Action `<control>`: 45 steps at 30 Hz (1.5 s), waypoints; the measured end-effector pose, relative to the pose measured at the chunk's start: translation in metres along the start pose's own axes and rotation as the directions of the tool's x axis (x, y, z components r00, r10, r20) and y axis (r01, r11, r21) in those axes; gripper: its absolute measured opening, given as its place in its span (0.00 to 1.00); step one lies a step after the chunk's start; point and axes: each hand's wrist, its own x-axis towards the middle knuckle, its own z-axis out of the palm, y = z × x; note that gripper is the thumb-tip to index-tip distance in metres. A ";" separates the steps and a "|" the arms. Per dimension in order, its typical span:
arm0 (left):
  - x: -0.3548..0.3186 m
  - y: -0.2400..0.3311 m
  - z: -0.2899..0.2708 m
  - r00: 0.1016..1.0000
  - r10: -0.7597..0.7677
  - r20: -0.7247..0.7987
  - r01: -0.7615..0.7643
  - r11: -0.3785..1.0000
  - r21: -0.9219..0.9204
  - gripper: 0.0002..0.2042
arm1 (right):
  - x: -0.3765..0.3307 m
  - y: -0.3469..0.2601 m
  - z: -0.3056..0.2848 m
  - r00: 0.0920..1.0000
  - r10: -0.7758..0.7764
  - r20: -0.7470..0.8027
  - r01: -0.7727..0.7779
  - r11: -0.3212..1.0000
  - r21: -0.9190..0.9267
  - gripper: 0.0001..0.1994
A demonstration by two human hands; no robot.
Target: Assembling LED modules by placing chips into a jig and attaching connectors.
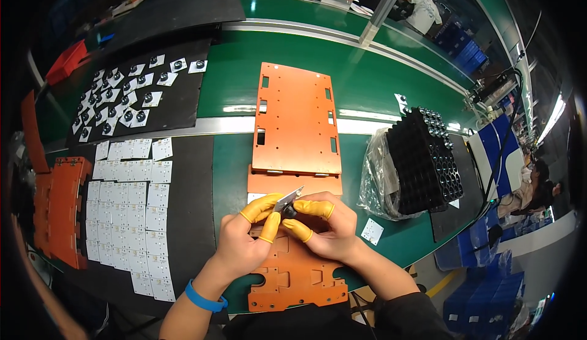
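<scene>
My left hand (247, 239) and my right hand (327, 227) meet over the near edge of the bench, both with yellow finger cots on thumb and fingers. Together they pinch a small square white card with a dark round part (288, 203). Under the hands lies an orange cut-out plate (293, 276). A larger orange plate (296, 120) with slots lies just beyond, across the green belt. A blue band sits on my left wrist.
A black mat at left holds rows of white square cards (131, 211); a farther mat carries cards with dark round parts (125, 98). Stacked orange plates (58, 208) stand far left. Black trays in a clear bag (422, 162) sit right. A loose card (372, 231) lies nearby. Other people work at far right.
</scene>
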 end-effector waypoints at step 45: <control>-0.007 -0.010 0.009 0.992 -0.079 -0.096 0.070 0.994 -0.087 0.14 | 0.002 0.004 -0.002 1.000 -0.006 -0.012 0.007 0.998 0.062 0.14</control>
